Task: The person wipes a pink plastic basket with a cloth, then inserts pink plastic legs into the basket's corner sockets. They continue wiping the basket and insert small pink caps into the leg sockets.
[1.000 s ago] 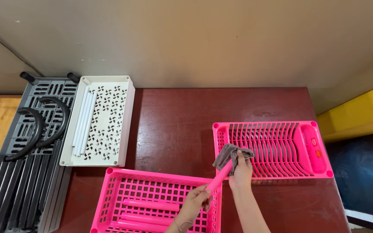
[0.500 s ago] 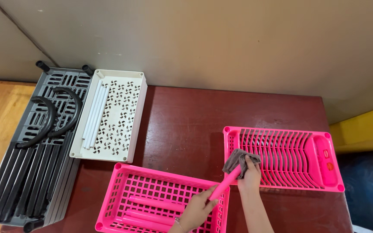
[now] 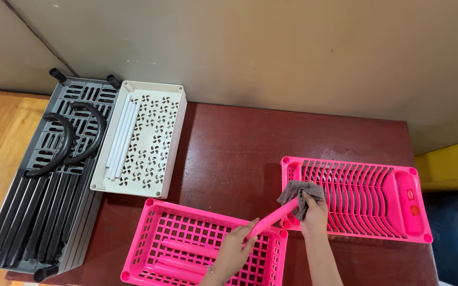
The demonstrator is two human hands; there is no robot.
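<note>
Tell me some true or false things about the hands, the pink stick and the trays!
1. The left hand holds a pink stick. True.
2. The right hand presses a yellow sponge on the stick. False: it holds a grey cloth wrapped around the stick's far end.
3. The white tray has thin white rods lying in it. True.
4. The pink plate rack is stacked with plates. False: its slots hold no plates.
5. More pink sticks lie in the pink basket. True.
6. The grey tray sits on the right end of the table. False: it is at the left, beside the white tray.
</note>
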